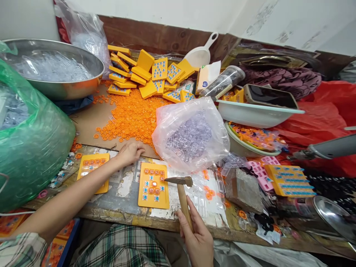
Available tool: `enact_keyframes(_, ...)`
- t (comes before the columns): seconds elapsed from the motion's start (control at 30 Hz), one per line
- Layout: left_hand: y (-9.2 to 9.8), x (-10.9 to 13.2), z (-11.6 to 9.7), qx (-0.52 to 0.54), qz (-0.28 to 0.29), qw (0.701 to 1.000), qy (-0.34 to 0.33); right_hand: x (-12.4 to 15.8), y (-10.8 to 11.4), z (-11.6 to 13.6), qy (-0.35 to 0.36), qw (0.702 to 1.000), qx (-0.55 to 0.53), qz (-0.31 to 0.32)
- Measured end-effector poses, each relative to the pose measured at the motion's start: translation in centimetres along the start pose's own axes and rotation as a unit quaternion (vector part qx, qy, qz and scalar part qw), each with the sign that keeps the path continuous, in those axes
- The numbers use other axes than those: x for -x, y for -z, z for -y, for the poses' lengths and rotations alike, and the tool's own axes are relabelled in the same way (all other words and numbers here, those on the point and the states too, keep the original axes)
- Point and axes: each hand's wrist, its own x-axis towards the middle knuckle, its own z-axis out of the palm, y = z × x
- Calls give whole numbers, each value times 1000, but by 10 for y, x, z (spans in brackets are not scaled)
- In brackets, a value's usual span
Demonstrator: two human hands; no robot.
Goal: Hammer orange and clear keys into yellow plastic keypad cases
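My right hand (197,237) grips the wooden handle of a small hammer (183,198), its metal head just over the right edge of a yellow plate (144,202). Orange rings with clear caps and small blue-and-white pieces sit in that plate. My left hand (130,152) reaches to the front edge of a heap of small orange rings (133,115). Its fingers are curled together, and whatever they pinch is hidden. Under my left forearm lies another yellow plate (102,185) with orange rings in it, partly covered by the arm.
An open plastic bag (219,139) of clear pieces stands right of the heap. Yellow plates (146,59) are stacked behind. At left are a metal bowl (91,83) and a green bag (41,159). A stone block (244,189) and a power tool (333,146) lie at right.
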Motion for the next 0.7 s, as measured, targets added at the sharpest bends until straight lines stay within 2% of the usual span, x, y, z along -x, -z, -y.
enact_keyframes(0.2,-3,4,5,-6,-15,1000,-18,-1,-3,1,27,1000,9,1)
enact_keyframes(0.33,-3,39,-14,20,-19,999,-42,2,-1,-4,73,997,30,-9)
enact_keyframes(0.43,-8,79,-35,81,-9,993,-84,9,3,-8,161,984,76,13)
enact_keyframes(0.53,-21,109,-49,124,8,986,-113,14,5,-6,277,952,116,64)
enact_keyframes(0.6,-30,117,-51,125,4,987,-105,16,4,-1,326,932,134,88)
enact_keyframes(0.7,-39,117,-50,146,-16,987,-68,16,0,7,353,914,156,125)
